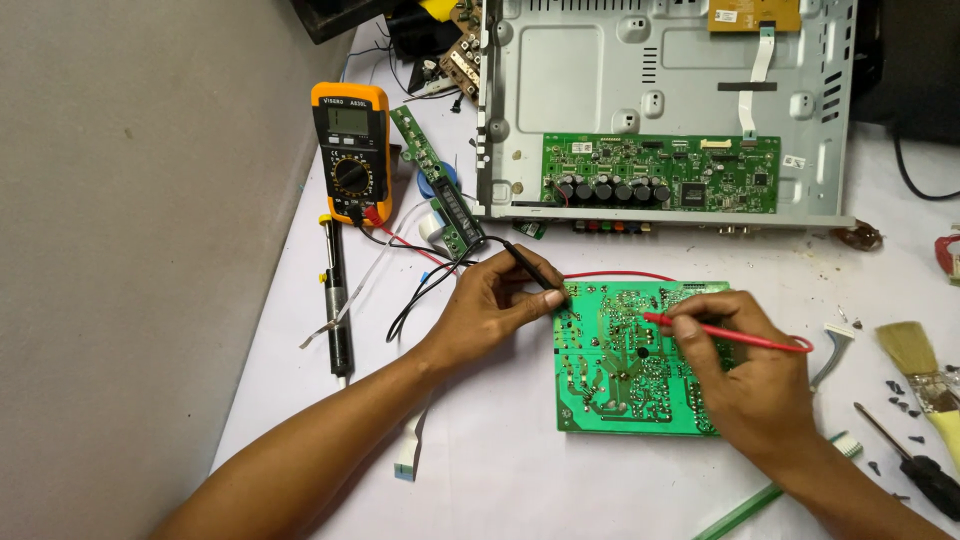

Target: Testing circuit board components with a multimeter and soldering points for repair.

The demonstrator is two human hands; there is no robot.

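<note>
A green circuit board (620, 370) lies solder side up on the white table. My left hand (490, 305) grips a black test probe (535, 267) whose tip touches the board's upper left edge. My right hand (745, 365) holds a red test probe (740, 337) like a pen, tip pressed on solder points near the board's middle. Red and black leads run from the probes to an orange multimeter (352, 150) at the upper left.
An open metal chassis (600, 70) with a green main board (660, 172) fills the back. A soldering iron (337, 300) lies left, with a narrow green strip board (440, 185) beside the meter. A brush (920, 365), screwdriver (910, 455) and loose screws lie right.
</note>
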